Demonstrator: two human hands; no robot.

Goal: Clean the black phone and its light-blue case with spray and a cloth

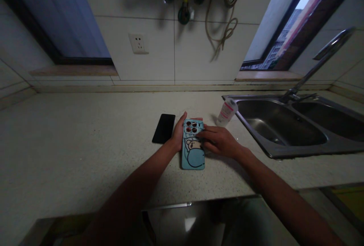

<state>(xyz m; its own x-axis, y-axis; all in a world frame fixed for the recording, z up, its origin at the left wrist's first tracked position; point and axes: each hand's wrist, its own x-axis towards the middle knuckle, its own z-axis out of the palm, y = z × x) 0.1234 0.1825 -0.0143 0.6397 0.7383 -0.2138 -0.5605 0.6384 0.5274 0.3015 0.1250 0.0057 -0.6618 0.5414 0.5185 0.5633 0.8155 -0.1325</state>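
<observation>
A light blue phone case [195, 158] with a cartoon animal drawn on it faces up in front of me, its camera cutouts at the far end. My left hand [179, 132] is wrapped round its left side, the fingers passing behind the case and showing past its top edge. With bent fingers, my right hand [217, 139] touches the case's right side just below the cutouts. What those fingertips pinch is too small to make out. Just left of my left hand, a black phone [164, 128] lies flat on the counter, dark side up.
A clear plastic cup [227, 111] with pink print stands tilted by the sink's edge. To the right, a double steel sink [270, 151] with a tall faucet [321, 54] is set into the speckled counter [108, 136]. A wall socket [138, 43] and valves hang behind.
</observation>
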